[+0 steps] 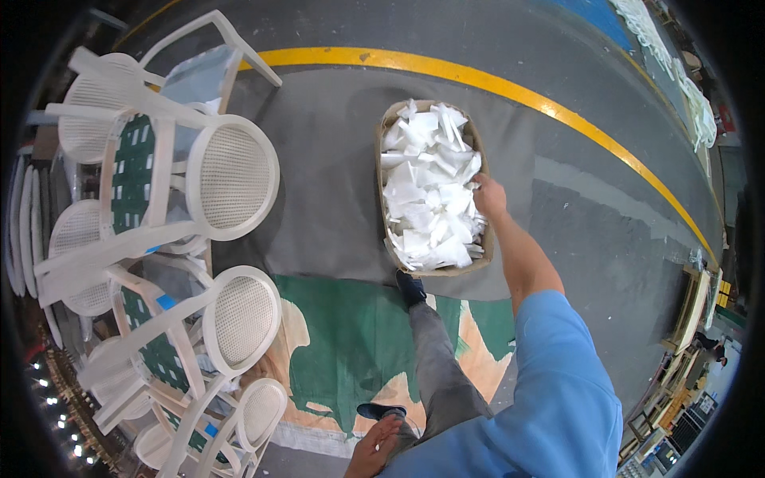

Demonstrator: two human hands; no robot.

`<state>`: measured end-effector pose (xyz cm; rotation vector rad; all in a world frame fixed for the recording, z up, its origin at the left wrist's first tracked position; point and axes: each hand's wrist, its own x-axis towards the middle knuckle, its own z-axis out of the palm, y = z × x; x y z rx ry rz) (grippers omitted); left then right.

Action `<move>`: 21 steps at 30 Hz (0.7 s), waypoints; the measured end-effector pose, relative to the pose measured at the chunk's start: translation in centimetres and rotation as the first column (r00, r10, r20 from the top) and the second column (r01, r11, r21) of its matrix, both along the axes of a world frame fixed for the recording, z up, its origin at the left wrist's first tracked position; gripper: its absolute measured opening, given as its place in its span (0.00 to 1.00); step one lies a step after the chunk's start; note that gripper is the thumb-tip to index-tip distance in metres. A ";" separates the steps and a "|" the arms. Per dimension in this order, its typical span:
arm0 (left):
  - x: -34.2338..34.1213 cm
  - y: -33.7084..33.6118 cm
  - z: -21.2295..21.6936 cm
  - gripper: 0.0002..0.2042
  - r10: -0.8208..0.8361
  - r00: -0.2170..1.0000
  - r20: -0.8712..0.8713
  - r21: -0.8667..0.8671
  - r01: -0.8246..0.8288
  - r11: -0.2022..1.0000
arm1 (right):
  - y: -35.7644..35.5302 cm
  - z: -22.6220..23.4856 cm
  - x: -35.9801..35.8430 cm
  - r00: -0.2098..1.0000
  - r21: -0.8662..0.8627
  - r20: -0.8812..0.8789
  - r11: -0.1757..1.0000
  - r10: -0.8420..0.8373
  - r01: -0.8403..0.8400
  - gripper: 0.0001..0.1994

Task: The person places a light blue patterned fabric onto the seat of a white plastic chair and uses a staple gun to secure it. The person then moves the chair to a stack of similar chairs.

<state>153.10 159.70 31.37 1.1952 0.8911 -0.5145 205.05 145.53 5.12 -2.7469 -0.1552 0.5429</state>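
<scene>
My right hand reaches to the right rim of a cardboard box, its fingers bent inward over the edge. White sheet-like pieces, perhaps foam, are heaped in the box up to the rim. Whether the fingers have hold of the rim or of a white piece is hidden. Low in the view, my left hand hangs beside my leg, its fingers stretched out. A small white spot shows at its edge; I cannot make out what it is. The left hand is well apart from the box.
On the left, several cream chairs with woven round panels are stacked. Green-and-tan sheeting lies around my feet. A yellow line curves across the grey floor beyond the box. Wooden pieces stand at the far right.
</scene>
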 end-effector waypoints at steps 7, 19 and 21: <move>-2.2 4.8 -2.8 0.21 0.399 0.819 -0.412 0.335 -0.271 0.903 | 2.8 -3.7 0.4 0.950 -0.144 -0.241 0.961 0.197 -0.236 0.23; -4.7 0.4 -6.0 0.20 0.407 0.669 -0.622 0.146 -0.412 0.900 | -3.4 -0.6 -0.7 0.640 0.364 -0.718 0.637 -0.272 0.679 0.15; -0.4 0.8 -8.6 0.20 0.291 0.809 -0.511 0.110 -0.274 0.955 | -4.5 0.2 -1.7 0.558 0.322 -0.788 0.599 -0.260 0.733 0.16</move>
